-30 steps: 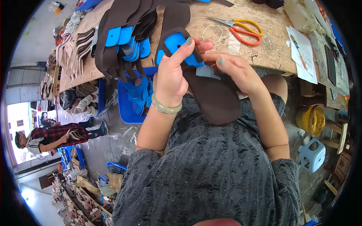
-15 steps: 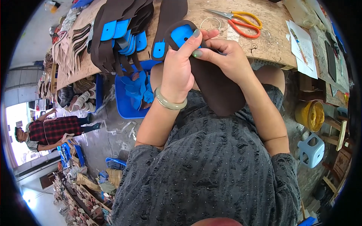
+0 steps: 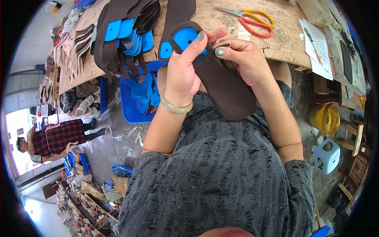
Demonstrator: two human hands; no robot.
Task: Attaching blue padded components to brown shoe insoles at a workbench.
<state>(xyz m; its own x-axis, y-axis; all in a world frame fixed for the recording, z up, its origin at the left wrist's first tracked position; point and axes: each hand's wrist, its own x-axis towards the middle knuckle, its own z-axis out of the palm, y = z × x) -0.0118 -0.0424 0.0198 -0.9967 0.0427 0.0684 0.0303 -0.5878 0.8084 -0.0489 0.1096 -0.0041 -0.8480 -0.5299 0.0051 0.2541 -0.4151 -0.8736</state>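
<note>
A dark brown insole-shaped piece (image 3: 229, 94) hangs over my lap from the table's near edge. Its far end carries a blue patch (image 3: 182, 38) with a small dark hole, framed by a brown band. My left hand (image 3: 182, 75) is closed on the piece beside the patch, thumb on top. Between thumb and fingers, my right hand (image 3: 248, 59) pinches a narrow dark strip (image 3: 226, 45) at the piece's side edge. Blue slivers show at slits between the two hands. Another brown piece (image 3: 179, 14) with a blue tab (image 3: 166, 50) lies on the table just left.
Stacked brown pieces with blue tabs (image 3: 125, 29) lie on the wooden table (image 3: 221, 8). Scissors (image 3: 256, 23) and a thread loop sit beyond my hands. Below are a blue bin (image 3: 132, 112), a yellow bucket (image 3: 323, 120) and a stool (image 3: 327, 156). Another person (image 3: 59, 138) stands far left.
My right hand has shifted slightly right and away from the left thumb, drawing out the dark strip. The insole piece has tilted a little. The other person's raised arm has come down.
</note>
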